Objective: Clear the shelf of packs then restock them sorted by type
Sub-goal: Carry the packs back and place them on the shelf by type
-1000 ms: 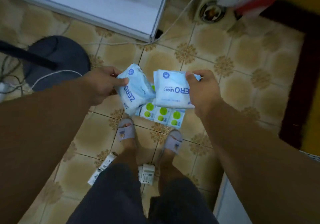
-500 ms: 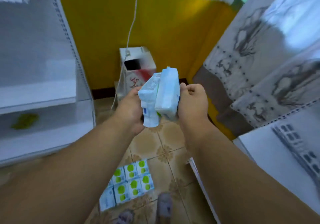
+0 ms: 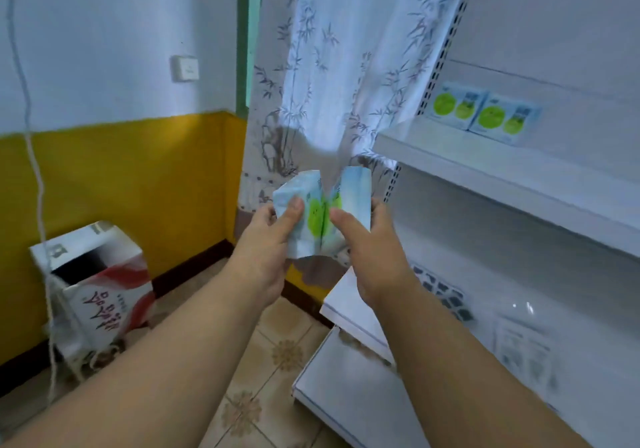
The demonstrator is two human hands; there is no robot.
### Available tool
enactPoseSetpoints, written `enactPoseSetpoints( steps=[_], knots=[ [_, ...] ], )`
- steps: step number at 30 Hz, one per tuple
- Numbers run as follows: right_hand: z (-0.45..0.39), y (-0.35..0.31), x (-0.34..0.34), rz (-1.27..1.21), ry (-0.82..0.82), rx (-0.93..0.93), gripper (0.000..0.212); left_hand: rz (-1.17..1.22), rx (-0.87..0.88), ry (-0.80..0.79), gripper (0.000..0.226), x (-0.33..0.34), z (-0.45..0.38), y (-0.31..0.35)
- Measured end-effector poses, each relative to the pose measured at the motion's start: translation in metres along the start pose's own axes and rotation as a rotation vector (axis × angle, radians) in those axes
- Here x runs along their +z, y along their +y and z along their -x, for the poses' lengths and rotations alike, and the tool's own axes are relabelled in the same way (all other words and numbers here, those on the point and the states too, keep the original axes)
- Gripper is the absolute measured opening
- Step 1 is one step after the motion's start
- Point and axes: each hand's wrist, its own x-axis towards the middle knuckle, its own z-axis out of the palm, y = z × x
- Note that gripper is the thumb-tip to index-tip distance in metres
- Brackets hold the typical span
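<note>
step: restock, carry phase | left hand [image 3: 273, 236] grips left pack [image 3: 298, 219], right hand [image 3: 367, 240] grips right pack [image 3: 353, 202], both mid-air left of shelf [image 3: 485, 163] | advice: set them beside the matching shelved packs [image 3: 481, 115] (green-dot faces outward), upright, edges touching

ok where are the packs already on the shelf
Two packs stand side by side on the upper shelf, right of the curtain, above the hands.

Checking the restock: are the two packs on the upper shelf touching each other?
Touching. The head view shows the left pack and the right pack standing side by side on the upper shelf, their adjoining edges meeting with no gap.
</note>
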Motion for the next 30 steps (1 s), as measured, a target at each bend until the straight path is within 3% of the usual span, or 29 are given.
enactPoseSetpoints(
  steps=[5, 12, 16, 20, 26, 30],
  knots=[
    [-0.03, -0.033, -0.063, -0.352, 0.072, -0.03, 0.016, 0.211, 0.014, 0.092, 0.039, 0.057, -0.032, -0.005],
    [-0.07, -0.065, -0.102, -0.322, 0.172, -0.193, 0.009, 0.268, 0.093, 0.135, 0.039, 0.092, -0.067, 0.015],
    [-0.075, -0.077, -0.106, -0.308, 0.198, -0.199, 0.011, 0.059, 0.154, 0.053, 0.025, 0.101, -0.088, 0.027],
    [-0.075, -0.096, -0.14, -0.246, 0.278, -0.182, 0.031, -0.142, 0.174, -0.073, 0.031, 0.13, -0.115, 0.036],
    [-0.078, -0.124, -0.24, -0.225, 0.538, -0.148, 0.011, -0.37, 0.133, -0.405, 0.044, 0.225, -0.141, 0.02],
    [-0.092, -0.135, -0.313, -0.001, 0.706, -0.121, 0.005, -0.557, 0.21, -0.43, 0.063, 0.3, -0.161, -0.007]
  ],
)
